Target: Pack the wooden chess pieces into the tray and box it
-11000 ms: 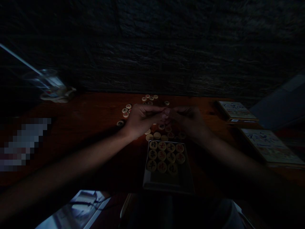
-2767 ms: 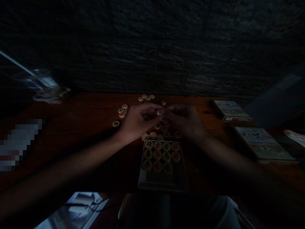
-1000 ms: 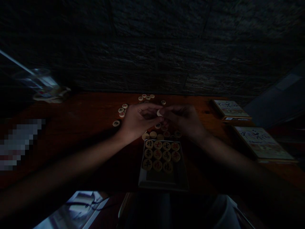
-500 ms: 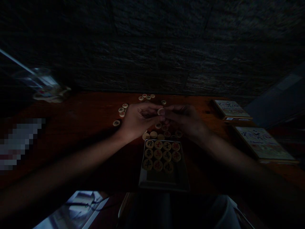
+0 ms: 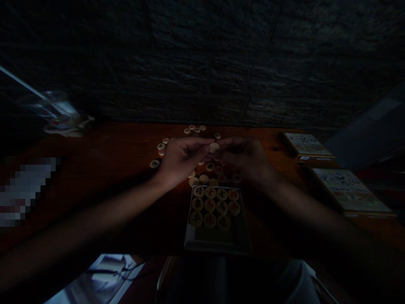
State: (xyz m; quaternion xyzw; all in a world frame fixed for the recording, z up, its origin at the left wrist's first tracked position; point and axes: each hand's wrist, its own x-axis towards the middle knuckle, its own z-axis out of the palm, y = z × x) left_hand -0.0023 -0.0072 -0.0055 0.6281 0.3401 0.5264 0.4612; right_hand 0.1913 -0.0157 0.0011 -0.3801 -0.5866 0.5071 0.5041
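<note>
The scene is very dim. My left hand (image 5: 181,159) and my right hand (image 5: 244,158) meet above the wooden table (image 5: 120,169), fingers pinched together on one pale round chess piece (image 5: 214,147). Just below the hands lies a shallow square tray (image 5: 218,242) with several round wooden pieces (image 5: 215,206) laid in rows, marked with black and red characters. More loose pieces (image 5: 211,174) lie on the table between the tray and my hands.
Scattered pieces (image 5: 161,148) lie left of my hands and a few more (image 5: 194,128) near the dark stone wall. Two flat printed boxes (image 5: 305,145) (image 5: 348,190) sit at the right. A clear glass (image 5: 57,112) stands far left. A pale sheet (image 5: 101,274) lies near the front edge.
Both hands have stayed together over the loose pieces. The pale piece between the fingertips has turned slightly, showing more of its flat face now.
</note>
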